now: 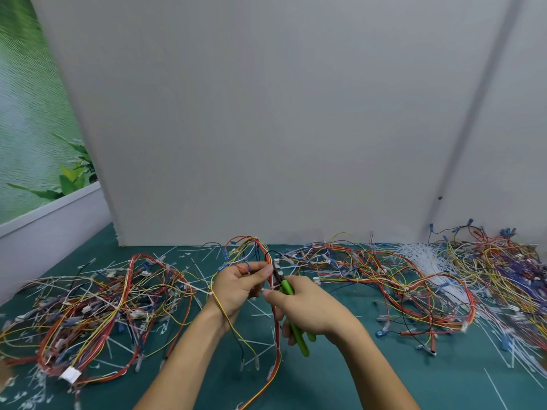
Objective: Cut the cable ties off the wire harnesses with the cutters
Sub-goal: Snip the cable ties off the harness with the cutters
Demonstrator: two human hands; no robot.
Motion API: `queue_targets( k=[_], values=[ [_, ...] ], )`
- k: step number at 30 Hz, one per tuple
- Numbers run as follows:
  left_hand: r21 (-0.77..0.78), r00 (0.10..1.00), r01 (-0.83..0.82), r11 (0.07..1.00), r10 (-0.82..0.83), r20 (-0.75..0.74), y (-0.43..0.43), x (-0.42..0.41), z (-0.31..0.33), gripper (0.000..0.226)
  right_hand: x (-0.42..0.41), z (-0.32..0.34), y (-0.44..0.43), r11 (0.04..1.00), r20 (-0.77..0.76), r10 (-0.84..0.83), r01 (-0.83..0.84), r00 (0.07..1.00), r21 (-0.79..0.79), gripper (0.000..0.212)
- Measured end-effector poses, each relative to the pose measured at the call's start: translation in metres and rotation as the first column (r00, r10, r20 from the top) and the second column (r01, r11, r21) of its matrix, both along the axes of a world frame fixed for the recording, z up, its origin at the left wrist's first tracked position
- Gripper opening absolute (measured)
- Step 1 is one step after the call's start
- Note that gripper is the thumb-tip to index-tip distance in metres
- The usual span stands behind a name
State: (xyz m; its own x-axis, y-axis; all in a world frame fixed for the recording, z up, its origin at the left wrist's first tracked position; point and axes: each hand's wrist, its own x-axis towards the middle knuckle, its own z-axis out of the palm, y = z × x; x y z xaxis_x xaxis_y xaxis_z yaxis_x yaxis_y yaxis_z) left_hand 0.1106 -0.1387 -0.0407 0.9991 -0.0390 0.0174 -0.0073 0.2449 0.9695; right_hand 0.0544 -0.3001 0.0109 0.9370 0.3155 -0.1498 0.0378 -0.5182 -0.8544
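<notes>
Our right hand (307,309), low in the centre of the frame, grips the green-handled steel cutters (286,287). Their dark nose is at the red, yellow and orange wire harness (276,344), which our left hand (236,287) pinches just beside it. Its thin wires loop upward and trail down over the teal mat (355,380). We see the left heap of tangled harnesses (97,309) and the right heap of tangled harnesses (384,276).

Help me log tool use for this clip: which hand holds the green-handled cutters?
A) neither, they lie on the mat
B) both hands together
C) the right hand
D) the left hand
C: the right hand grips the green-handled cutters, their tip at the wire harness that the left hand pinches.
</notes>
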Motion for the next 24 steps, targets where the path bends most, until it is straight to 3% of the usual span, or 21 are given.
queue_targets(
  k=[5,11,24],
  values=[
    [-0.019,0.999,0.02,1.0,-0.021,-0.048,-0.0005,-0.0023,0.0036,0.037,-0.0012,-0.0011,-0.0007,0.998,0.005,0.06,-0.06,0.998,0.034,0.026],
    [-0.01,0.997,0.033,0.999,-0.033,-0.075,-0.0004,-0.0036,0.004,0.045,-0.0011,-0.0003,-0.0025,0.996,0.03,0.071,-0.069,0.997,-0.063,0.029],
    [-0.024,0.998,0.037,0.999,-0.038,-0.05,0.0004,-0.0019,0.0034,0.031,0.0013,-0.0002,-0.0032,0.994,0.089,0.044,-0.035,0.995,-0.104,0.029]
  ],
)
